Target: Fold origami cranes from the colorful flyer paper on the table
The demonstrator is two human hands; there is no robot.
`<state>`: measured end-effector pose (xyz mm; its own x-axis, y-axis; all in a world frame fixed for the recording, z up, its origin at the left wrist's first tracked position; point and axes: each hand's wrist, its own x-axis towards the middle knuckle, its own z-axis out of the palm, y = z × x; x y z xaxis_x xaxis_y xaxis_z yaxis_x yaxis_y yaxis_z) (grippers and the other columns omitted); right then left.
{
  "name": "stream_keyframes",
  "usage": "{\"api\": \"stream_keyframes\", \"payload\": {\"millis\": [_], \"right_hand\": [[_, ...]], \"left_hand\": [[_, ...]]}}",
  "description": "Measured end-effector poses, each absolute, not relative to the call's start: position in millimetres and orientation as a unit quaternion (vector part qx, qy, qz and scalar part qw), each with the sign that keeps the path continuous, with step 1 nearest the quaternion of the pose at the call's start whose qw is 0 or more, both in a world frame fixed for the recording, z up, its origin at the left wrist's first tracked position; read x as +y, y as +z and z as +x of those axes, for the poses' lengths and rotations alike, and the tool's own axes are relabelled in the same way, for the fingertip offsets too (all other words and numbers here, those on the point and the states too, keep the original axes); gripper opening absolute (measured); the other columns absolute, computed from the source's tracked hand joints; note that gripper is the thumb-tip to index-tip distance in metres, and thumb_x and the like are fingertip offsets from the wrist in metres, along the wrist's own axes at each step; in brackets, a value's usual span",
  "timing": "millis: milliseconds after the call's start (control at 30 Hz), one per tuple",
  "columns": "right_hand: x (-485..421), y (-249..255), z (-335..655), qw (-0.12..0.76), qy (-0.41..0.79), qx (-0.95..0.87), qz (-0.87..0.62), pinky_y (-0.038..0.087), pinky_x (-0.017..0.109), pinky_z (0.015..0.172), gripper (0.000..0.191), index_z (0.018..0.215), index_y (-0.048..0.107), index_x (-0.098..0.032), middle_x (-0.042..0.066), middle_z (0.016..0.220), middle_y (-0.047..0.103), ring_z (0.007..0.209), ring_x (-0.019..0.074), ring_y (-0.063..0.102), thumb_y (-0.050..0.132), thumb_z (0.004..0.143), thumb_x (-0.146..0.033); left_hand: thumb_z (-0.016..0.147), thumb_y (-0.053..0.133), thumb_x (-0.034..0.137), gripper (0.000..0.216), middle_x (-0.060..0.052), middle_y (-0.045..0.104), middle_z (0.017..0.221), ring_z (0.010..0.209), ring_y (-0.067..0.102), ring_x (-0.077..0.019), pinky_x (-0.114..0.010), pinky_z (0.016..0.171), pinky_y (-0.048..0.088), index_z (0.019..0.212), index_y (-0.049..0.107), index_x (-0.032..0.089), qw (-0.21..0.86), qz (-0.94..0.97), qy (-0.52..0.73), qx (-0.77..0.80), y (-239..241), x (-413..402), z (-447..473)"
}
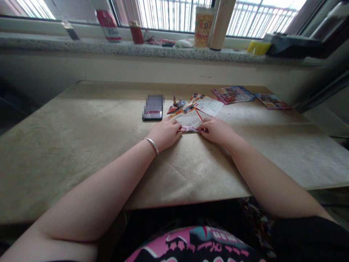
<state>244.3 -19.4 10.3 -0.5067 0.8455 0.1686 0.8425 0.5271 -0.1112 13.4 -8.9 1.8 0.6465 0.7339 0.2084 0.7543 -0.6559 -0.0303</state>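
Observation:
My left hand (165,133), with a silver bangle at the wrist, and my right hand (215,130) meet over a small folded piece of printed paper (188,128) lying on the table (81,138). The fingers of both hands are curled and pinch the paper's two ends, pressing it down. Just behind it lie a printed leaflet (189,117) and a second one (208,104). A finished folded paper crane (175,105) stands beyond them.
A dark phone (153,107) lies left of the crane. More colourful leaflets (233,94) and another (272,101) sit at the far right. On the stone windowsill (109,46) stand a paper cup (203,26), a red packet (108,24) and small items.

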Motion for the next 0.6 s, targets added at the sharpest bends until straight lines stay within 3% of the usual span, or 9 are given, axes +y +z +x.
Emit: {"api": "stream_keyframes", "payload": {"millis": [167,533,600], "right_hand": [[-18.1,9.6,245.7,0.1,0.014,-0.865,-0.491,0.046,0.028,0.077,0.027,0.102,0.077,-0.023,0.007,0.097,0.07,0.084,0.0176,0.063,0.054,0.087,-0.021],[-17.9,11.5,248.7,0.108,0.034,-0.864,-0.491,0.045,0.026,0.075,0.027,0.096,0.075,-0.021,0.005,0.094,0.07,0.083,0.0173,0.062,0.053,0.083,-0.014],[-17.7,11.1,248.5,0.109,0.037,-0.863,-0.492,0.045,0.027,0.076,0.027,0.096,0.076,-0.021,0.006,0.095,0.07,0.084,0.0174,0.063,0.053,0.083,-0.014]], "left_hand": [[0.094,0.046,0.045,0.043,-0.01,0.059,0.122,0.111,0.053,-0.0279,-0.04,0.095,0.046,0.131,0.058,0.026,0.08,-0.908,-0.066,-0.405,0.8,-17.8,15.2],[0.095,0.044,0.047,0.052,-0.014,0.055,0.128,0.12,0.048,-0.0286,-0.039,0.104,0.037,0.132,0.053,0.012,0.056,-0.919,-0.053,-0.386,0.1,-23.0,23.6],[0.095,0.043,0.049,0.055,-0.014,0.055,0.127,0.119,0.049,-0.0283,-0.039,0.103,0.038,0.137,0.05,0.014,0.045,-0.922,-0.049,-0.381,0.5,-23.0,24.5]]}}
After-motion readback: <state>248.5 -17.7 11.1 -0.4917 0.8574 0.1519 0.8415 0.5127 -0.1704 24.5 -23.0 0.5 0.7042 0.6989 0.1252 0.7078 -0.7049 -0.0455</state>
